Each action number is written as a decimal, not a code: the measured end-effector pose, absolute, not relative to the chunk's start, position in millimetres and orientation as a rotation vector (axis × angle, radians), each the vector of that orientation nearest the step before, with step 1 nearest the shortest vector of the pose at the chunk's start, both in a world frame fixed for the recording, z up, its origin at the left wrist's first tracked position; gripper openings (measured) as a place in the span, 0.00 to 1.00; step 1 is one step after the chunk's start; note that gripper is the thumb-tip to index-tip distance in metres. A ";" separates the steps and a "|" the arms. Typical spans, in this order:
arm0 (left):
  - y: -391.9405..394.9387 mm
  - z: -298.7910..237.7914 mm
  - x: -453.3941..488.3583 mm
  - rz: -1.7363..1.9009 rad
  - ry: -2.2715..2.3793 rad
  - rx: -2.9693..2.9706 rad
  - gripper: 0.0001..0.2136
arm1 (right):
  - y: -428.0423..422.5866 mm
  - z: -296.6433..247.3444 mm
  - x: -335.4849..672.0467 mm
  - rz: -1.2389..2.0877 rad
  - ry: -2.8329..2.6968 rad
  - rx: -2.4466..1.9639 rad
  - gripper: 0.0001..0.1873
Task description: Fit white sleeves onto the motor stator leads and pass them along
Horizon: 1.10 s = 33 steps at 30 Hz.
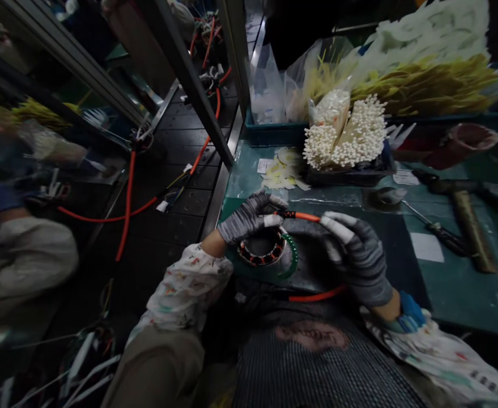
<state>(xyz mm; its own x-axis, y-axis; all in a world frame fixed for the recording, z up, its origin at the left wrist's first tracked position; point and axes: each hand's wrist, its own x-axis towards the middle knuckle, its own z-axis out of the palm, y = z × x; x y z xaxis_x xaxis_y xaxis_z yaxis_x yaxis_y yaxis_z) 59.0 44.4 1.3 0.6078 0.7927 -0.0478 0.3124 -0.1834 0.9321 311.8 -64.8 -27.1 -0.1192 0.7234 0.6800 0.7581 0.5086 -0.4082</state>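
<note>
Pinching an orange cable [303, 216] from both sides, the left hand [246, 218] and right hand [361, 263] work in grey knit gloves, several fingertips wrapped in white tape. The left hand is closed on the cable's black-banded end, while the right hand's curled fingers grip it further along. The smooth, glossy cable runs taut between them, and a length of the same orange reappears lower down, near the person's lap. Directly under the left hand lies a round motor stator [261, 250], its dark ring banded with orange-red windings, with a green curved strip [292, 258] hugging its edge. Both rest on a dark green bench mat [316, 198]. Further along the bench, a dense bundle of white-tipped wires [344, 133] sits in a black tray [350, 177], with pale paper scraps [283, 173] beside it and a teal plastic crate [274, 134] behind, heaped with yellow wires [422, 85]. A screwdriver [442, 239] lies to the right. Floral cloth sleeves [184, 289] cover both forearms, and a metal frame upright [189, 85] separates the bench from a dark floor strewn with red-orange cables [208, 141].
</note>
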 end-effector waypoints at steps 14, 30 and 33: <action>38.3 16.8 67.8 0.501 1.118 2.173 0.15 | -93.7 4.4 289.1 0.789 -1.859 -1.072 0.09; -44.3 6.0 90.0 1.186 1.183 2.696 0.06 | -78.7 -0.3 278.5 0.732 -1.232 -1.260 0.12; -47.8 -2.4 88.3 1.295 1.242 2.752 0.07 | -64.9 -2.7 256.1 0.688 -1.060 -1.115 0.12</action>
<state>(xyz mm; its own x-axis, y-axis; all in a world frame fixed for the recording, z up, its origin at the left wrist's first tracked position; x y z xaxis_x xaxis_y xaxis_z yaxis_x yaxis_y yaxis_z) 88.3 -47.8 -2.4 0.4063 0.5735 0.7113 0.6865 -0.7054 0.1765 256.1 -64.9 -2.7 0.3730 0.8696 0.3236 0.0583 0.3262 -0.9435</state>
